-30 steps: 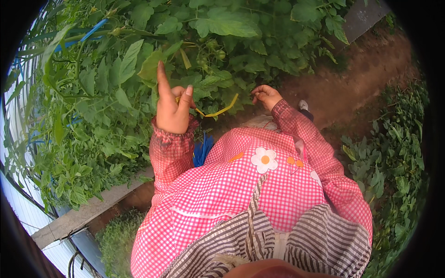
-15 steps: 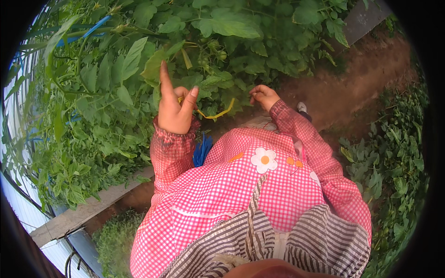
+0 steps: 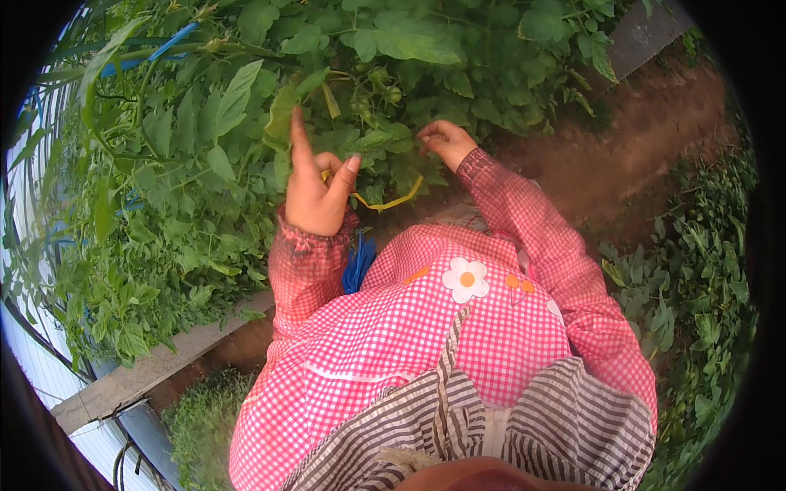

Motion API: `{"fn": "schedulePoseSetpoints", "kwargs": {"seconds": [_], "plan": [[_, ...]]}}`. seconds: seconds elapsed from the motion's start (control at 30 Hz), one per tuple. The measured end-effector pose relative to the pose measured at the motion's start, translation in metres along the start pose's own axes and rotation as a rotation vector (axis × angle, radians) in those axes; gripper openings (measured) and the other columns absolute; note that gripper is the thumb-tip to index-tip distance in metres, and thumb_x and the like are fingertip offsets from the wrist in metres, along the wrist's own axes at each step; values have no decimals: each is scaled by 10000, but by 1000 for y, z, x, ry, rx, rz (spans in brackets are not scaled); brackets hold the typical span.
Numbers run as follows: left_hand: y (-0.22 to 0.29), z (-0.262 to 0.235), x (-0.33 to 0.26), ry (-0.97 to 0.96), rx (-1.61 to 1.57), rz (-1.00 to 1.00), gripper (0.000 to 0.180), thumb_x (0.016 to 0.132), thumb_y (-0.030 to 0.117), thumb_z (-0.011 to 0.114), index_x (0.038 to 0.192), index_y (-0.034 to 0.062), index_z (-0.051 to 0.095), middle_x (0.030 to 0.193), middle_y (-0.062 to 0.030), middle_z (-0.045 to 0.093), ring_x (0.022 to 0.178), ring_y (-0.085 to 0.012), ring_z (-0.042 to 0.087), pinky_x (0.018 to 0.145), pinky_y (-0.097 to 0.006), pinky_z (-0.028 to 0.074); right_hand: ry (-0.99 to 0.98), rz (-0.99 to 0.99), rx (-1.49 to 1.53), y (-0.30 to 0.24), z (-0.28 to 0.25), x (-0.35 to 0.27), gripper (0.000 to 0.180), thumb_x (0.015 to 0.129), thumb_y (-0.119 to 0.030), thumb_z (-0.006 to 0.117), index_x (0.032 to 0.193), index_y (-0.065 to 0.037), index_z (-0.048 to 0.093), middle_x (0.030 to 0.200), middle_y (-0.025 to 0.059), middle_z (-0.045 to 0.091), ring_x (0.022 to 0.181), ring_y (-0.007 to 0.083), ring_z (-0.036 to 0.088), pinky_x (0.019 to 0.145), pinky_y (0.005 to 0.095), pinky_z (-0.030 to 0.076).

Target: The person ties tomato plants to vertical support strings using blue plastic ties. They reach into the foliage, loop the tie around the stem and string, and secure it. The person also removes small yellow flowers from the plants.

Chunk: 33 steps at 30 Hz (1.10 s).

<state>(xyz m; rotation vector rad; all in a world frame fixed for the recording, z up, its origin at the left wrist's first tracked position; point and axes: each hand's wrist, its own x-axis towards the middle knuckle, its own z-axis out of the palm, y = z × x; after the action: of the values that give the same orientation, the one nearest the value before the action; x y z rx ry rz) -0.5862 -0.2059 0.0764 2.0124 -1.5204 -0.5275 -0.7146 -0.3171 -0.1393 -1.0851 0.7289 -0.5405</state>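
My left hand (image 3: 316,199) is among the leaves of a tomato plant (image 3: 401,37). Its index finger points up against a leaf and the thumb sticks out, while the other fingers curl round a thin yellow strip (image 3: 388,204). The strip's free end bends up toward the right. Above it, my right hand (image 3: 449,145) has its fingers bent together at the edge of the foliage; whatever is between them cannot be made out. Small green tomatoes (image 3: 393,95) hang between and beyond the hands. Another yellow strip (image 3: 331,100) shows on the plant above my left hand.
A bundle of blue strips (image 3: 358,266) hangs at my waist by the left sleeve. Bare soil (image 3: 573,176) runs to the right, bordered by low plants (image 3: 696,311). A concrete edge (image 3: 164,360) lies at lower left. Blue ties (image 3: 173,41) cross the foliage at upper left.
My right hand has moved up and left, closer to the leaves and the left hand. The left hand and its yellow strip have shifted slightly right.
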Motion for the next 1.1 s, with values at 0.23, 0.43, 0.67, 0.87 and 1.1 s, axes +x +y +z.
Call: {"fn": "schedulePoseSetpoints", "kwargs": {"seconds": [0.23,0.43,0.67,0.87,1.1], "plan": [[-10,15,8,3,-103,-1,652,920,27,442,1462,18,80,762,-86,616,710,-157,604,714,-272,476,198,-139,-305,-68,58,41,386,855,-343,599,1086,-36,639,1029,131,659,963,249,624,863,327,463],[-35,19,41,134,-10,123,464,852,-26,397,1312,27,402,990,-113,617,981,-228,598,900,-316,427,91,-69,-306,-76,77,74,443,784,-407,608,1050,-59,676,1033,169,661,976,289,629,872,366,473],[-125,37,102,141,138,114,439,777,12,563,1212,58,523,1135,-110,581,1072,-248,549,922,-343,417,60,-1,-438,-60,60,86,450,757,-390,608,1023,-33,674,1023,191,655,969,307,628,871,376,473],[-207,82,163,-9,388,159,403,793,81,601,1192,64,547,1186,-102,548,1094,-243,523,934,-358,406,172,-118,-651,-80,58,66,320,783,-312,589,876,-21,684,854,158,672,814,307,644,758,392,494],[-205,90,164,-76,340,224,382,804,80,588,1182,62,534,1143,-99,548,1048,-235,524,899,-349,405,64,-147,-1130,-114,58,48,255,803,-251,546,906,-59,678,900,177,660,833,324,639,698,426,508]]}}
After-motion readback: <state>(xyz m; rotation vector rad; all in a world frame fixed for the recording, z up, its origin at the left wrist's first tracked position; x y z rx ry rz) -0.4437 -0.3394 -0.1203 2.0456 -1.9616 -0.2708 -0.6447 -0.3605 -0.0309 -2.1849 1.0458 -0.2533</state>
